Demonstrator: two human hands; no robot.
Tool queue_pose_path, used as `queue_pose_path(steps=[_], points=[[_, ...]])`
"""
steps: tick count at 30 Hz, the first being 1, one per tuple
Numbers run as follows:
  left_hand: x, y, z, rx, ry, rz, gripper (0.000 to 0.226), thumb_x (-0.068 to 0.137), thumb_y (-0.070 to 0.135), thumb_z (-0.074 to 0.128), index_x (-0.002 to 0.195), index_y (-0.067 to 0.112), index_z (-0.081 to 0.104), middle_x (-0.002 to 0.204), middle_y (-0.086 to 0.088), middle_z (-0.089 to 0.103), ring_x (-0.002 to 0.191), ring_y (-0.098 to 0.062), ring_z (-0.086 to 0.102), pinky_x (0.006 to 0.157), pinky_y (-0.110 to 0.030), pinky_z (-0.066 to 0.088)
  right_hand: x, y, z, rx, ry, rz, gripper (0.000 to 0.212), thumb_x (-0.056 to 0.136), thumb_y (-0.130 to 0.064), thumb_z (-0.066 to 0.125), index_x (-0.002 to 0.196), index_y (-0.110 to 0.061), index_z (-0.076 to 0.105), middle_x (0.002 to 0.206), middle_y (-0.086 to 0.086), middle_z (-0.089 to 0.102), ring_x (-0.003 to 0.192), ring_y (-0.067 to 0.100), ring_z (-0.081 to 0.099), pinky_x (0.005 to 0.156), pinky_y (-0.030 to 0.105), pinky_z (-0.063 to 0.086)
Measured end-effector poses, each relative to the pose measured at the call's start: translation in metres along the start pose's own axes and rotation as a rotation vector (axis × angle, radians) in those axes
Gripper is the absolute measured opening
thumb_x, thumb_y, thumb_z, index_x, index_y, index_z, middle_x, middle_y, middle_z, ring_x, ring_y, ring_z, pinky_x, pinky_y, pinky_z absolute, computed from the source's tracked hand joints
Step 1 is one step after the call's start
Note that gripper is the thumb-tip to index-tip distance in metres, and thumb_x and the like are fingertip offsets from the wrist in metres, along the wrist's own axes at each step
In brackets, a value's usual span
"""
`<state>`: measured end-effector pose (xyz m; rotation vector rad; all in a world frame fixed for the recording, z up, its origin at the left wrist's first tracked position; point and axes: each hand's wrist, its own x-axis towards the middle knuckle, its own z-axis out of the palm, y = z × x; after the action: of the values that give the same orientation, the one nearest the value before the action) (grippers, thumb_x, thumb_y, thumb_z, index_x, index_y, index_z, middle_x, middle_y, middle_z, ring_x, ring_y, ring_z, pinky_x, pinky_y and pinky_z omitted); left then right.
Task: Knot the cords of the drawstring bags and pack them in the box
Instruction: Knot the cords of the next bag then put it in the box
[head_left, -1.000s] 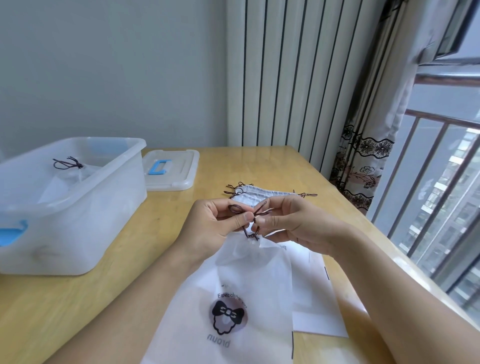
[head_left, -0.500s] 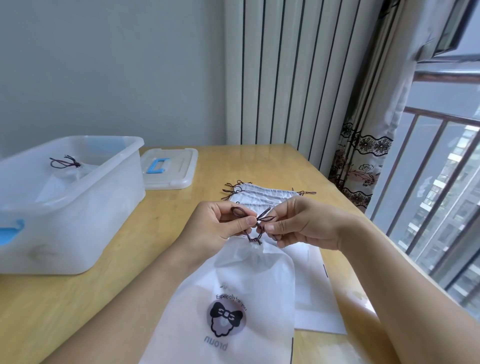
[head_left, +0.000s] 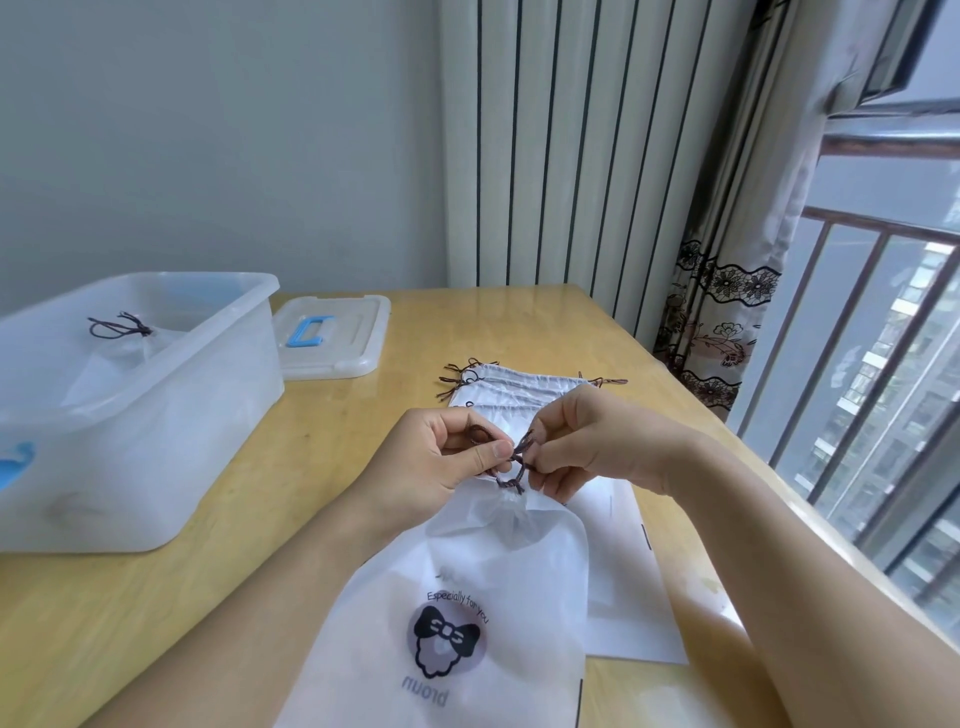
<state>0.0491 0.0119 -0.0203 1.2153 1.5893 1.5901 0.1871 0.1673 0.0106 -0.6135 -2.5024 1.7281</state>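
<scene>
The left hand and right hand each pinch a strand of the dark brown cord above the gathered neck of the white drawstring bag with a bow print, which lies on the wooden tabletop, likely so the knot can tighten. The translucent plastic box, at the left, already holds 1 knotted bag.

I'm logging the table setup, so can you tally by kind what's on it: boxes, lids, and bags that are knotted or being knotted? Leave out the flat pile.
Clear plastic box: 1
Lid with blue handle: 1
Knotted bag in the box: 1
Bag being knotted, cords pinched by left hand and right hand: 1
Total: 4
</scene>
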Motion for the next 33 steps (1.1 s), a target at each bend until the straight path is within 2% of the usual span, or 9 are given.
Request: queue_pose_path(steps=[2,6,10,15,20,23,26,29,33], points=[[0.001,-0.001,-0.001,0.006,0.002,0.002,0.004,0.088,0.0,0.069,0.085,0.002,0.071,0.073,-0.006,0.072,0.071,-0.012,0.07,0.07,-0.018,0.054,-0.001,0.0,-0.002,-0.019,0.02,-0.012,0.008,0.089,0.006,0.064,0.096,0.007,0.068,0.081,0.018,0.075,0.064,0.021,0.07,0.064,0.029,0.058],[0.002,-0.002,-0.001,0.004,-0.002,0.009,0.003,0.089,0.0,0.067,0.089,-0.002,0.07,0.074,-0.006,0.073,0.071,-0.013,0.071,0.071,-0.018,0.054,-0.003,-0.002,-0.008,-0.031,-0.011,-0.071,0.025,0.087,-0.004,0.077,0.11,-0.011,0.074,0.093,0.02,0.076,0.078,0.025,0.074,0.075,0.035,0.061],[0.002,-0.003,-0.001,-0.012,-0.004,0.015,0.006,0.09,0.0,0.066,0.091,-0.005,0.068,0.075,-0.009,0.074,0.071,-0.015,0.071,0.072,-0.021,0.055,0.0,0.0,-0.01,-0.013,0.044,-0.158,0.009,0.086,-0.008,0.078,0.095,-0.009,0.076,0.089,0.016,0.076,0.082,0.026,0.073,0.09,0.044,0.059],[0.002,-0.002,-0.001,0.0,0.017,0.021,0.012,0.093,0.002,0.064,0.096,-0.01,0.064,0.075,-0.011,0.073,0.069,-0.015,0.07,0.071,-0.021,0.055,-0.005,-0.005,-0.008,0.083,-0.042,-0.188,0.006,0.088,-0.012,0.075,0.084,-0.011,0.071,0.072,0.007,0.065,0.065,0.017,0.059,0.067,0.027,0.051],[0.002,-0.001,-0.001,0.003,0.047,0.022,0.009,0.094,-0.001,0.062,0.095,-0.01,0.064,0.083,-0.023,0.072,0.073,-0.02,0.069,0.072,-0.023,0.055,-0.007,-0.007,0.0,0.049,-0.176,-0.197,0.012,0.091,-0.014,0.073,0.097,-0.006,0.077,0.085,0.01,0.073,0.073,0.017,0.062,0.066,0.024,0.049],[0.001,0.0,-0.002,-0.087,0.072,-0.031,0.004,0.093,-0.001,0.063,0.092,-0.004,0.066,0.077,-0.014,0.071,0.067,-0.017,0.068,0.065,-0.022,0.054,-0.005,-0.005,0.0,0.059,-0.109,-0.218,0.01,0.092,-0.005,0.07,0.096,-0.007,0.079,0.085,0.011,0.075,0.071,0.016,0.064,0.062,0.022,0.049],[0.0,0.001,-0.001,-0.137,0.087,-0.065,0.003,0.091,0.0,0.065,0.092,-0.002,0.067,0.078,-0.014,0.071,0.067,-0.02,0.069,0.064,-0.023,0.055,0.0,-0.003,0.006,0.023,0.005,-0.258,0.005,0.082,-0.001,0.079,0.08,-0.005,0.078,0.073,0.013,0.074,0.059,0.016,0.061,0.053,0.023,0.047],[-0.001,0.002,-0.001,-0.14,0.114,-0.062,0.002,0.09,0.0,0.067,0.091,0.001,0.068,0.078,-0.011,0.074,0.068,-0.018,0.07,0.065,-0.021,0.054,0.007,0.002,0.011,0.012,0.125,-0.268,0.025,0.075,-0.004,0.087,0.072,0.001,0.063,0.064,0.016,0.068,0.053,0.021,0.056,0.048,0.026,0.042],[-0.001,0.005,-0.002,-0.147,0.112,-0.05,0.003,0.089,-0.001,0.067,0.091,0.001,0.069,0.077,-0.009,0.075,0.068,-0.017,0.07,0.066,-0.02,0.054,0.011,0.004,0.013,-0.001,0.132,-0.261,0.024,0.077,-0.01,0.088,0.092,-0.009,0.069,0.074,0.003,0.066,0.061,0.02,0.053,0.05,0.021,0.037]])
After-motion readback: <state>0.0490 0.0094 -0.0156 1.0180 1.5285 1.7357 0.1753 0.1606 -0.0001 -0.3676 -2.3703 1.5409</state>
